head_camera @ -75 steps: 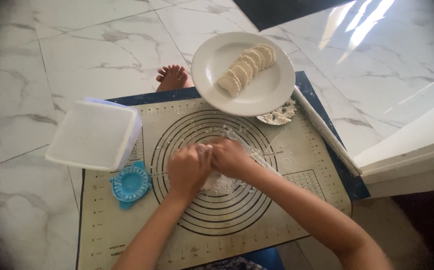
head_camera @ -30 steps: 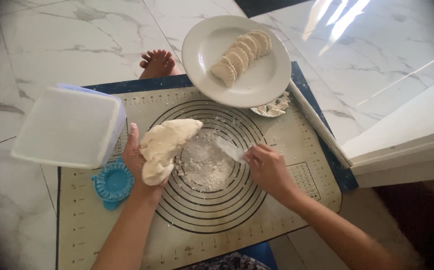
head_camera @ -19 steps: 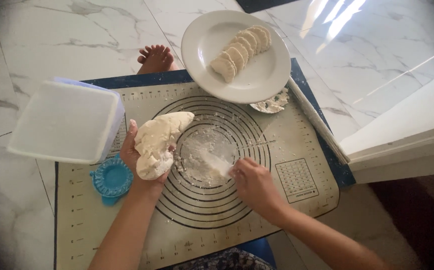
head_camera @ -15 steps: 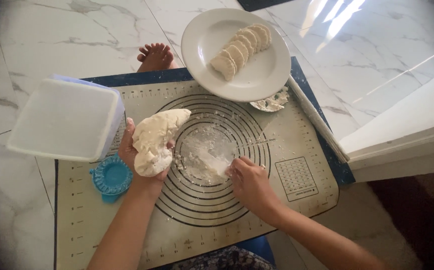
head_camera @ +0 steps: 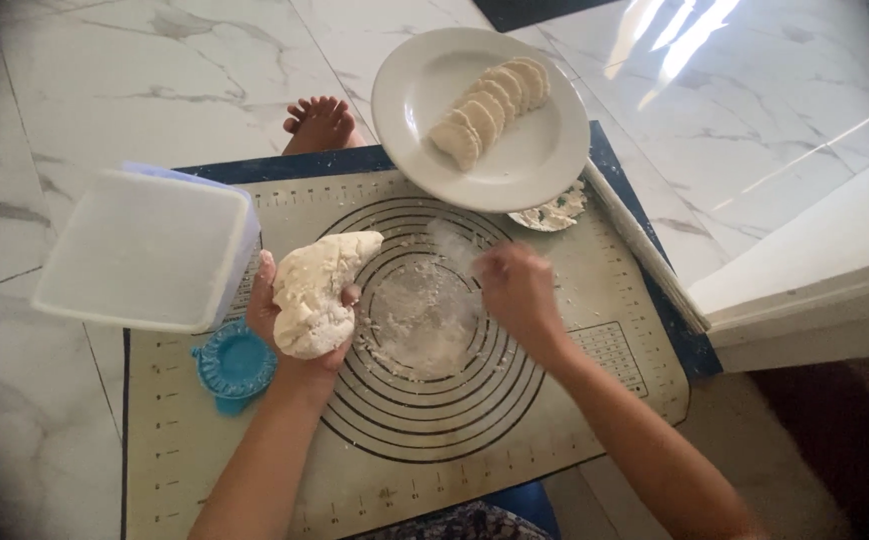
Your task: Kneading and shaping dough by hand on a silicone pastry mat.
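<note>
Two hands were at work over the mat. My left fingers (head_camera: pixel 267 272) curled up around a big lump of dough (head_camera: pixel 321 290), cupping it from below in my left hand (head_camera: pixel 290 330), so the dough sat lifted off the mat with its narrow end pointing toward the plate. My right hand (head_camera: pixel 518 292) hung low over the mat beside a patch of loose flour (head_camera: pixel 423 322); its fingers were blurred and bent downward, and I could not tell how far they were closed or whether they held anything.

Under both hands lay a beige baking mat (head_camera: pixel 575 420) printed with dark rings, the flour lying at the centre of those rings. Just left of my left wrist sat a small blue round mould (head_camera: pixel 233 362). Beyond it, a white plastic box (head_camera: pixel 140 250) overlapped the mat's left edge. At the far side a white plate (head_camera: pixel 425 110) carried a row of folded dumplings (head_camera: pixel 490 100). A small dish (head_camera: pixel 553 210) peeked out from under the plate's rim, and a pale rolling pin (head_camera: pixel 645 250) lay along the mat's right edge. My bare foot (head_camera: pixel 320 122) rested on the marble floor (head_camera: pixel 135 80).
</note>
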